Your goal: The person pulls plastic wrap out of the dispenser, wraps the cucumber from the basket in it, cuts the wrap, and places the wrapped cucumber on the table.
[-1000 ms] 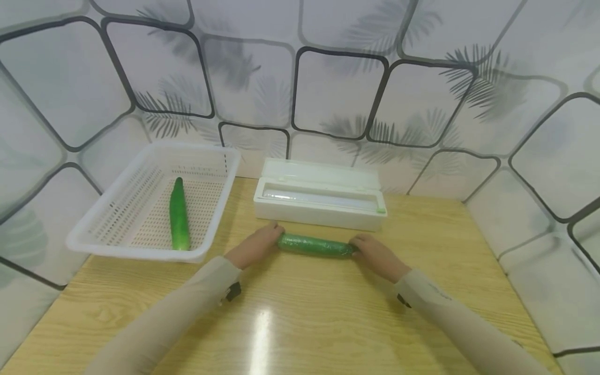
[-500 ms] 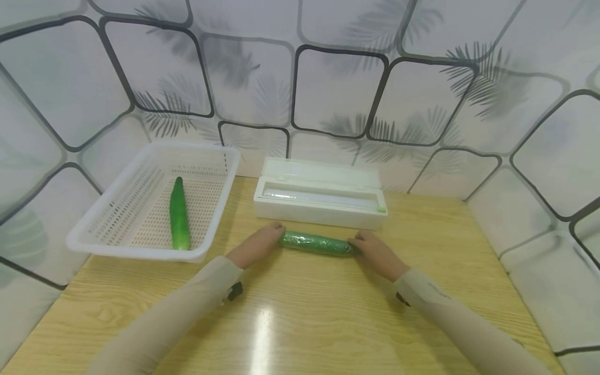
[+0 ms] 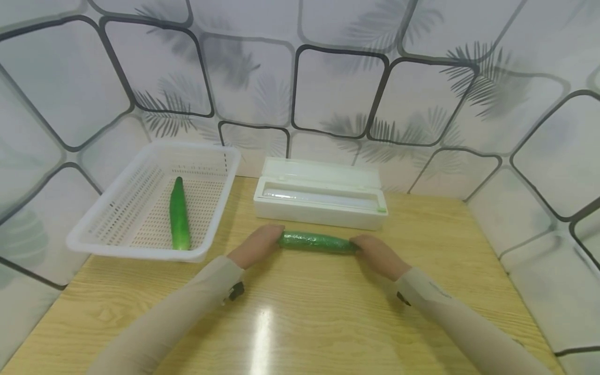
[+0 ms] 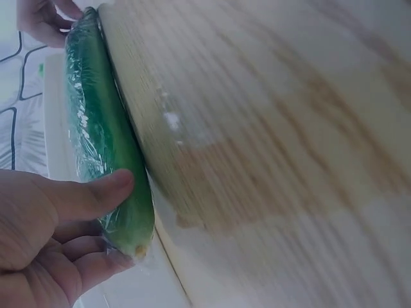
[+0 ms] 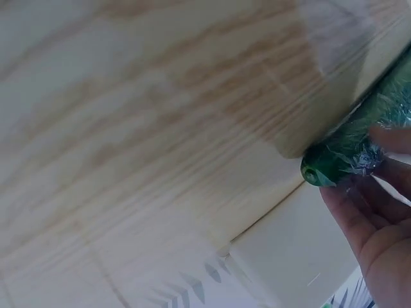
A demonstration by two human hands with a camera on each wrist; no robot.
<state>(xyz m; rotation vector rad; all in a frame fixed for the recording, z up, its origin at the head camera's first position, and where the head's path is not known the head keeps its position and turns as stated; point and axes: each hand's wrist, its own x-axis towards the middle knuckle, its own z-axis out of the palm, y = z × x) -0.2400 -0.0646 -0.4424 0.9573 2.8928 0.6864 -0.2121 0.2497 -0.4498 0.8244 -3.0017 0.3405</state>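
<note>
The wooden surface [image 3: 328,312] carries a white perforated basket [image 3: 94,237] at the left with one bare cucumber [image 3: 178,214] inside, and a white film dispenser box [image 3: 321,200] at the back. Just in front of the box lies the wrapped cucumber [image 3: 315,242], crosswise, probably so that both ends can be reached at once. The left hand [image 3: 255,244] curls its fingers [image 4: 96,196] round the left end, and the right hand [image 3: 377,255] pinches the film at the right end.

Head view looks down; both wrist views closely share the wrapped cucumber [image 3: 315,242].
</note>
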